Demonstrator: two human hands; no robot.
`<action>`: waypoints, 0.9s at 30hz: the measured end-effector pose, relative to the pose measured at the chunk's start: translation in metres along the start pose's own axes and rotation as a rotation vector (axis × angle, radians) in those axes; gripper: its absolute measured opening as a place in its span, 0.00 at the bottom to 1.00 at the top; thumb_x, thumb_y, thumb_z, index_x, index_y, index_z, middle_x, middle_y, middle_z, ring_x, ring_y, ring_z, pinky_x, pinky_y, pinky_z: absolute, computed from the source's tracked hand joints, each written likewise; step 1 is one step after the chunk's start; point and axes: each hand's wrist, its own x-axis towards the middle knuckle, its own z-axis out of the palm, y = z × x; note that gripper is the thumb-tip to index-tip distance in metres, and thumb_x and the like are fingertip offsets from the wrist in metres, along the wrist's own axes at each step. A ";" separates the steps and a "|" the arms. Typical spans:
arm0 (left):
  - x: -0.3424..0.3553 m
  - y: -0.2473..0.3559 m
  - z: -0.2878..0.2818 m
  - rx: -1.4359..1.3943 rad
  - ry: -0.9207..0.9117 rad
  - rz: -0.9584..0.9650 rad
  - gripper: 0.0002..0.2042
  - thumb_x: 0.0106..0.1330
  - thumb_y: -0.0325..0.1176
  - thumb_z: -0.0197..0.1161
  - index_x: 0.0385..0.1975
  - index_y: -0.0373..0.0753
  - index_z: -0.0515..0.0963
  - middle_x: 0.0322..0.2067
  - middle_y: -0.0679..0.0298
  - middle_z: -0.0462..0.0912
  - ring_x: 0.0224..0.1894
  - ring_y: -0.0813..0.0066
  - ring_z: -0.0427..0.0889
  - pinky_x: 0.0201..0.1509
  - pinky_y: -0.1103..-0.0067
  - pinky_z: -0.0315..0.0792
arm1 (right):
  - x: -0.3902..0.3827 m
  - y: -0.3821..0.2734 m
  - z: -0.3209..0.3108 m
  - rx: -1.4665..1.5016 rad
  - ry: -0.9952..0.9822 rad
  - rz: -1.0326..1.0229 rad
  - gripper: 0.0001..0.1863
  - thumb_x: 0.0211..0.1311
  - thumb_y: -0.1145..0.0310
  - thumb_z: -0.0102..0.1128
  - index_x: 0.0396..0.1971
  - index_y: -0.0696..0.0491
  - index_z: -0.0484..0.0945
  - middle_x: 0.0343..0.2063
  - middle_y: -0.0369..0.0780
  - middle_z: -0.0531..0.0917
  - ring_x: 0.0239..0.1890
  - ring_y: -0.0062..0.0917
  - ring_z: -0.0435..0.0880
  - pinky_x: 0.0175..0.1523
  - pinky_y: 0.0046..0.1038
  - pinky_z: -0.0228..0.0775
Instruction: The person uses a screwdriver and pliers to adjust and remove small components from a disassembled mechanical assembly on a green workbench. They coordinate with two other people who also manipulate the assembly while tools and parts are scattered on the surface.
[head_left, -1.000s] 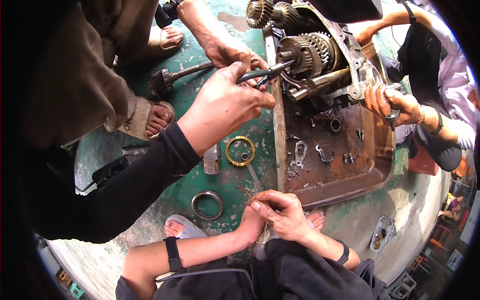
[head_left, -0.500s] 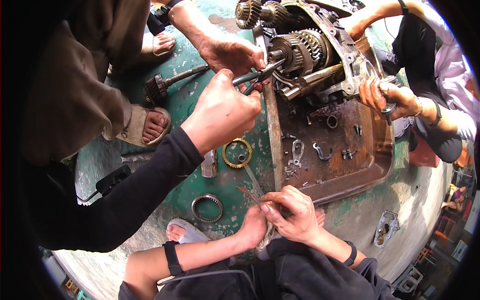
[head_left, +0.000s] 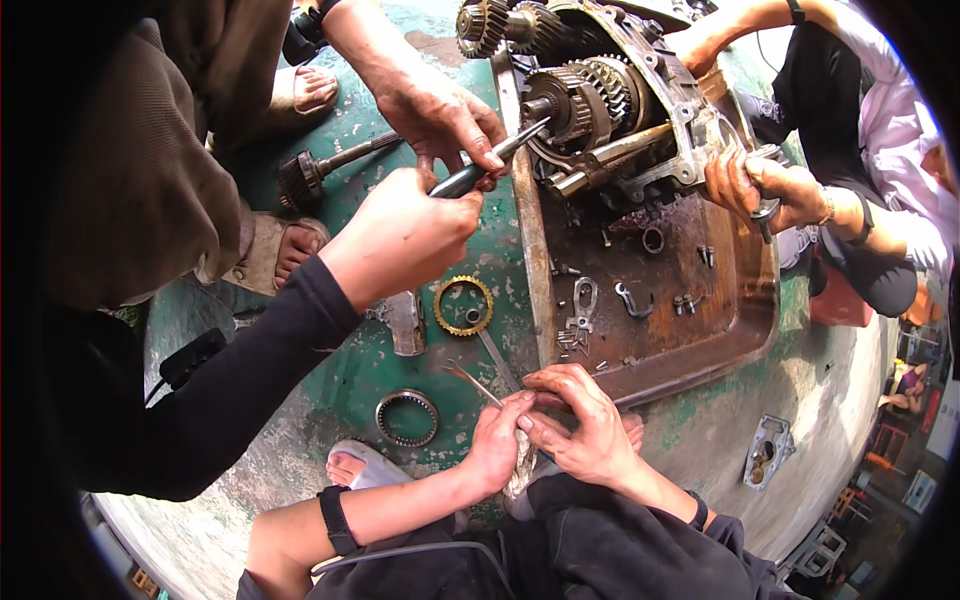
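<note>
While the left hand (head_left: 499,437) has its fingers folded round a thin forked rod (head_left: 478,384), pinching it at the top of the fist, the right hand (head_left: 580,428) is curled just beside it, though whether it pinches anything I cannot tell. A whitish cloth (head_left: 522,465) shows between them. Both hands are on the near side of the brass-coloured toothed ring (head_left: 438,306); the left is nearer the prongs. The rod lies ahead and left of that hand, its long axis slanting so the prongs stop short of the ring. A flat metal strip (head_left: 497,358) extends from the ring's near side, with a steel ring (head_left: 407,441) nearer and left of it, a hammer (head_left: 405,322) to its left and a tray (head_left: 530,250) to its right.
</note>
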 end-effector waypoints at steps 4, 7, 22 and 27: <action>0.000 -0.004 0.005 -0.020 0.101 0.037 0.21 0.75 0.42 0.43 0.45 0.28 0.75 0.32 0.49 0.85 0.36 0.65 0.86 0.47 0.75 0.77 | -0.001 0.001 0.002 -0.004 -0.019 0.021 0.24 0.53 0.64 0.71 0.48 0.58 0.76 0.44 0.47 0.79 0.48 0.42 0.81 0.52 0.37 0.74; 0.000 -0.004 0.004 -0.028 0.083 0.046 0.21 0.75 0.42 0.43 0.45 0.28 0.75 0.32 0.49 0.85 0.36 0.65 0.85 0.47 0.75 0.77 | -0.001 0.002 0.003 0.013 -0.032 0.035 0.23 0.54 0.64 0.71 0.48 0.59 0.76 0.44 0.47 0.79 0.48 0.41 0.81 0.52 0.36 0.74; -0.002 0.002 0.008 0.028 0.103 0.039 0.22 0.75 0.43 0.42 0.44 0.26 0.74 0.34 0.46 0.84 0.37 0.61 0.85 0.47 0.73 0.77 | -0.002 -0.001 -0.001 0.030 -0.025 0.012 0.23 0.53 0.67 0.72 0.48 0.59 0.77 0.44 0.46 0.79 0.47 0.40 0.82 0.50 0.34 0.76; -0.003 0.002 0.008 0.054 0.109 0.039 0.23 0.75 0.43 0.42 0.44 0.26 0.74 0.34 0.45 0.84 0.37 0.60 0.85 0.48 0.73 0.77 | -0.001 -0.003 -0.002 0.020 -0.033 0.015 0.22 0.53 0.69 0.71 0.48 0.59 0.77 0.44 0.46 0.79 0.46 0.38 0.83 0.49 0.33 0.77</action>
